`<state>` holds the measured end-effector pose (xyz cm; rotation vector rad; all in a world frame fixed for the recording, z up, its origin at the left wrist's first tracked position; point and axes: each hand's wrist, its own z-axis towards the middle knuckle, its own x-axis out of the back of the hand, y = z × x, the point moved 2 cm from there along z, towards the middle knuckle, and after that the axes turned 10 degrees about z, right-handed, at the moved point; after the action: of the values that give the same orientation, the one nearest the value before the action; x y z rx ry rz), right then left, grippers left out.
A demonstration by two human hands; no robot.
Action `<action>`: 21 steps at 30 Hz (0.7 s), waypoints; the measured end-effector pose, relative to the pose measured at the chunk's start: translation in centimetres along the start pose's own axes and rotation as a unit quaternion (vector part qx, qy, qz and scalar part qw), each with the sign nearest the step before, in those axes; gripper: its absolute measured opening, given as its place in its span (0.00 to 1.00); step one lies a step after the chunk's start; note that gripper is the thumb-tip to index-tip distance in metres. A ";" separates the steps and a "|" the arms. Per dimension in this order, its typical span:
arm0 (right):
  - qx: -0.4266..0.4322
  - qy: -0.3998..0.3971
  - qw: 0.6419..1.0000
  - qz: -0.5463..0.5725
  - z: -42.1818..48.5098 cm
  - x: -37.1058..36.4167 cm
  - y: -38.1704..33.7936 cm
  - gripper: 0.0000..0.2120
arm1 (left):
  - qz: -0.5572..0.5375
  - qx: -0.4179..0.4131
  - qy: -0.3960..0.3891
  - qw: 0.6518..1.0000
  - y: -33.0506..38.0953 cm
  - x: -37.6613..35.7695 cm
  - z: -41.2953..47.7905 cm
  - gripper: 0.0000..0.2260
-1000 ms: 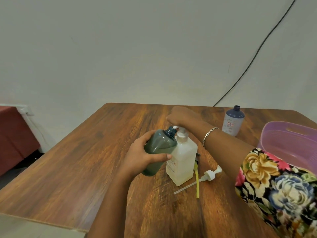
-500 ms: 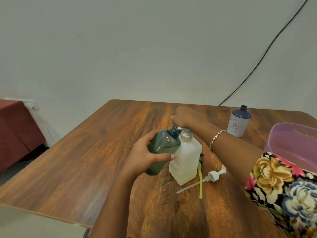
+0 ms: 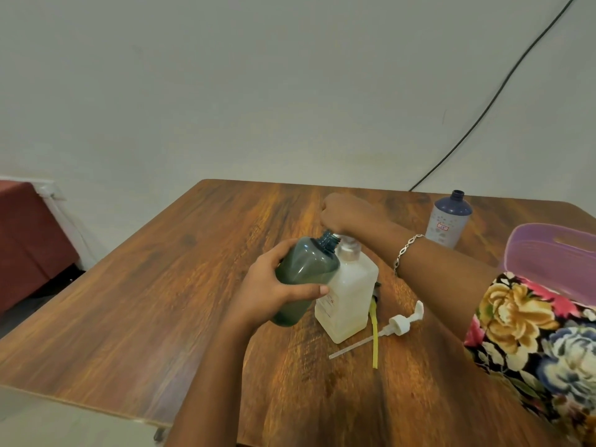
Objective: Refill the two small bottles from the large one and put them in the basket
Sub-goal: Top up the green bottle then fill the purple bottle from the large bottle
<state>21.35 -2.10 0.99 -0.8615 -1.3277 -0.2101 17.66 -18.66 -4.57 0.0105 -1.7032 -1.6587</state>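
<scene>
Head view: left hand [image 3: 267, 293] grips tilted green bottle [image 3: 304, 272], mouth at white bottle [image 3: 353, 296] neck. Right hand [image 3: 348, 211] curled over neck, grip unclear. Blue bottle [image 3: 446, 222] open, 2 o'clock. Basket [image 3: 554, 262], 3 o'clock. First refill seemingly underway; basketing pending.

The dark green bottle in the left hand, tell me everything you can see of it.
The dark green bottle looks like translucent plastic, with rounded shoulders and a threaded neck that bears no cap. It is tilted, its open mouth up and to the right, beside the neck of the white bottle, whose side it overlaps. The left hand grips its body, thumb across the front. The right hand is close above its mouth. Any liquid level is not clear.
</scene>
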 end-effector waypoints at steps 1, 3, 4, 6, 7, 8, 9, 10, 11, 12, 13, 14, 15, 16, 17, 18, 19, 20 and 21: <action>0.000 -0.002 1.000 0.021 0.2 0.1 0.1 0.11 | -0.001 -0.001 -0.002 1.000 0.1 0.0 0.0 0.33; -0.013 -0.026 0.994 0.105 0.5 0.6 0.3 0.13 | -0.001 -0.002 -0.004 1.000 0.2 0.0 -0.1 0.33; -0.020 -0.046 0.988 0.147 0.5 0.9 0.3 0.13 | 0.000 -0.001 -0.006 1.000 0.3 0.1 -0.1 0.32; -0.023 -0.068 0.980 0.187 0.3 1.4 0.1 0.14 | 0.005 0.003 -0.008 1.000 0.4 0.2 -0.2 0.32; -0.020 -0.071 0.979 0.189 0.3 1.5 -0.1 0.15 | 0.006 0.005 -0.008 1.000 0.3 0.2 -0.2 0.32; -0.018 -0.074 0.980 0.185 0.3 1.4 -0.2 0.15 | 0.003 0.006 -0.008 1.000 0.2 0.3 -0.2 0.32; -0.016 -0.074 0.982 0.175 0.4 1.1 -0.2 0.14 | 0.001 0.008 -0.007 1.000 0.1 0.2 -0.3 0.32; -0.013 -0.073 0.985 0.153 0.5 0.8 -0.2 0.14 | 0.001 0.008 -0.006 1.000 0.0 0.2 -0.4 0.32; -0.012 -0.073 0.989 0.126 0.7 0.4 0.0 0.14 | 0.000 0.007 -0.003 1.000 -0.1 0.1 -0.5 0.32; -0.010 -0.068 0.993 0.101 0.9 0.1 0.2 0.13 | 0.000 0.007 0.001 1.000 -0.2 0.1 -0.5 0.32; -0.009 -0.057 0.995 0.081 1.0 -0.1 0.5 0.13 | -0.001 0.008 0.002 1.000 -0.3 0.1 -0.5 0.32; -0.006 -0.042 0.997 0.063 1.0 -0.3 0.7 0.12 | -0.001 0.009 0.002 1.000 -0.4 0.0 -0.5 0.32; -0.004 -0.024 0.999 0.044 0.9 -0.2 0.7 0.12 | -0.001 0.009 0.002 1.000 -0.4 0.0 -0.4 0.32; -0.001 -0.011 0.999 0.034 0.8 -0.2 0.7 0.12 | -0.002 0.008 0.001 1.000 -0.4 0.0 -0.4 0.32; -0.002 -0.009 0.999 0.033 0.9 -0.3 0.7 0.12 | -0.004 0.008 0.001 1.000 -0.4 0.0 -0.4 0.32; -0.002 -0.014 0.999 0.041 0.9 -0.2 0.7 0.12 | -0.005 0.006 0.000 1.000 -0.3 0.0 -0.4 0.32; -0.005 -0.027 0.998 0.053 0.9 -0.1 0.6 0.13 | -0.005 0.004 -0.001 1.000 -0.2 0.1 -0.5 0.32; -0.005 -0.038 0.997 0.065 0.9 0.1 0.4 0.13 | -0.003 0.003 0.000 1.000 -0.1 0.1 -0.5 0.33; -0.004 -0.046 0.996 0.071 0.9 0.4 0.2 0.14 | 0.001 0.002 0.003 1.000 0.0 0.2 -0.4 0.33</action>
<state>20.89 -1.26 1.29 -0.9778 -1.3450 -0.0669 17.74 -19.14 -4.53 0.0139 -1.7010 -1.6525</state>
